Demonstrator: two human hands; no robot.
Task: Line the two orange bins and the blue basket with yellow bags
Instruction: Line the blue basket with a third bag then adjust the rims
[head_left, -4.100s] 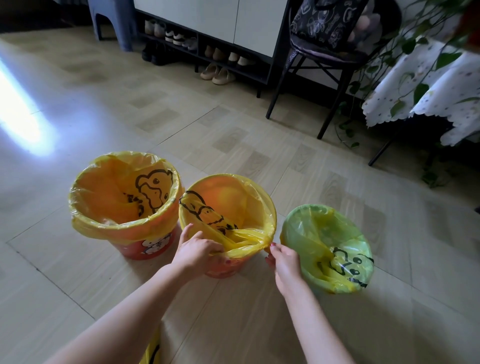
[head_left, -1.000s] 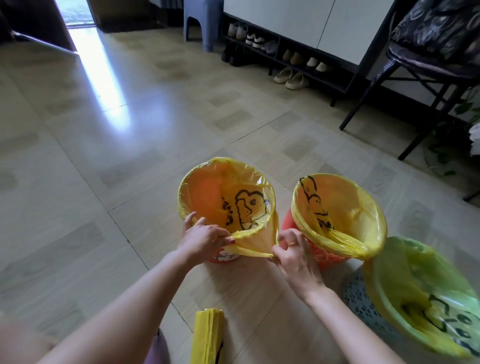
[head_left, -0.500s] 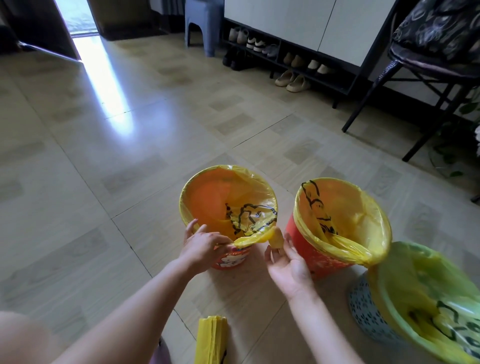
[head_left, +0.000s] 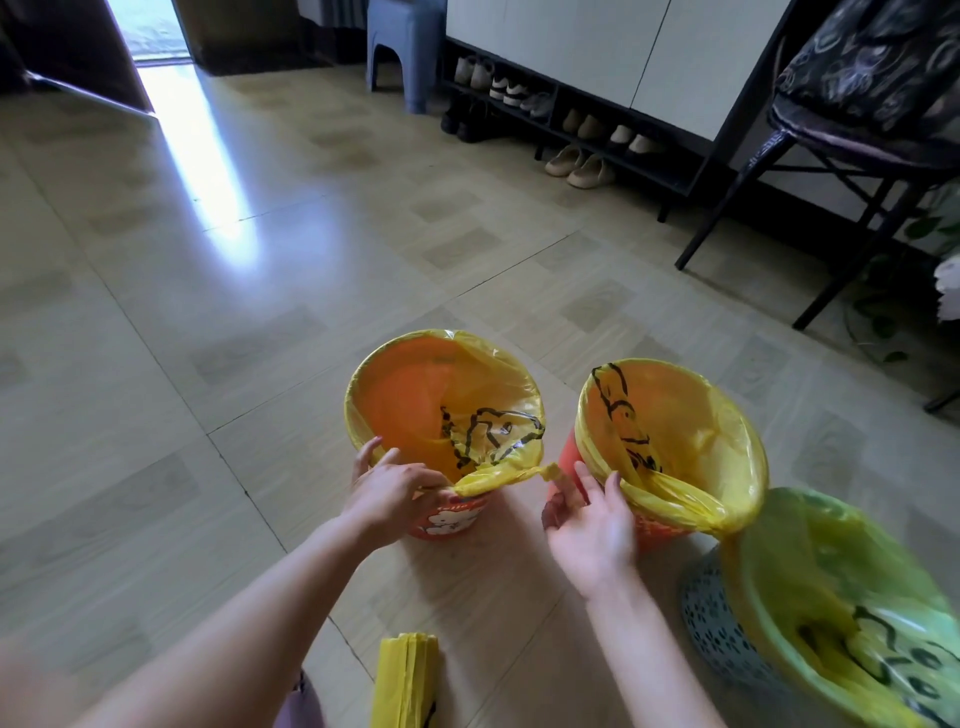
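Observation:
Two orange bins stand side by side on the floor. The left orange bin (head_left: 449, 519) holds a yellow bag (head_left: 410, 400) folded over its rim, with a twisted tail (head_left: 511, 475) sticking out to the right. My left hand (head_left: 387, 493) grips that bag at the bin's near rim. My right hand (head_left: 589, 525) is palm up and open between the bins, fingertips just under the tail's tip. The right orange bin (head_left: 571, 457) is lined with a yellow bag (head_left: 680, 415). The blue basket (head_left: 714, 623) at the lower right also carries a yellow bag (head_left: 831, 587).
A folded stack of yellow bags (head_left: 405, 680) lies on the floor near my left forearm. Behind stand a shoe rack (head_left: 566, 130), a grey stool (head_left: 400, 47) and a black chair (head_left: 810, 150). A plant (head_left: 883, 332) trails at the right.
My right hand has let go of the twisted tail on the left bin's bag and opened, palm up. The tail has sprung back toward the rim. My left hand stays at the rim.

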